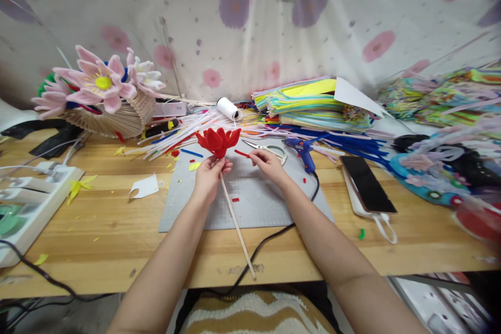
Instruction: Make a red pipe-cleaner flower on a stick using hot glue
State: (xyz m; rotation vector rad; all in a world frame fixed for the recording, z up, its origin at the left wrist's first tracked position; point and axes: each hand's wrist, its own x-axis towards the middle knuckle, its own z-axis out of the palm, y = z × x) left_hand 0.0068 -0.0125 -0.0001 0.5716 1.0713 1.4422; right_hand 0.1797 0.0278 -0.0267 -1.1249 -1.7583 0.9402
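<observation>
Above a grey cutting mat [270, 203], my left hand [209, 175] is closed round the top of a wooden stick [237, 219], just under a red flower [218, 142] of fuzzy pipe-cleaner petals. The stick slants down toward the table's front edge. To the right of the flower, my right hand [268, 164] pinches a short red pipe cleaner [241, 154], its free end pointing at the flower but apart from it. Scissors [270, 148] with pale handles lie just behind my right hand. A blue glue gun [303, 152] rests at the mat's right back corner.
Bundles of coloured pipe cleaners [309, 107] and a white thread spool [227, 108] lie behind the mat. A basket [133, 115] with pink flowers stands back left, a power strip [43, 209] at left. A phone [368, 183] lies right. A black cord [270, 240] crosses the front.
</observation>
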